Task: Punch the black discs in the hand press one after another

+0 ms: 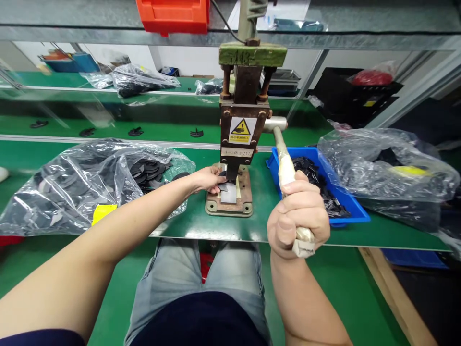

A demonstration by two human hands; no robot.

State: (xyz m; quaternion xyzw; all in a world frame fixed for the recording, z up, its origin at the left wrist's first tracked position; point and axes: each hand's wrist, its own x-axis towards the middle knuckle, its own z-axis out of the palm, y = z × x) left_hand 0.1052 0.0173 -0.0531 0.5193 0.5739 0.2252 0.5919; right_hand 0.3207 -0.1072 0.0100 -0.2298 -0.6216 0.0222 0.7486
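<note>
In front of me stands a hand-operated press (pixel 239 110) with a yellow warning label on its front. My right hand (pixel 299 216) is wrapped round the press lever (pixel 284 158), whose grip is covered in pale tape. At the press base (pixel 229 209), my left hand (pixel 211 180) pinches a small black plastic part (pixel 223 187) under the ram (pixel 232 173). A bare metal plate (pixel 228 194) lies just below that part. The far end of the part is partly hidden by the ram and my fingers.
A clear bag of black curved parts (pixel 108 178) lies left of the press. To the right, a blue bin (pixel 355 206) holds small black pieces, with another plastic bag (pixel 392 168) beside it. Several curved black parts (pixel 196 133) lie on the green surface behind. A red bin (pixel 175 14) hangs above.
</note>
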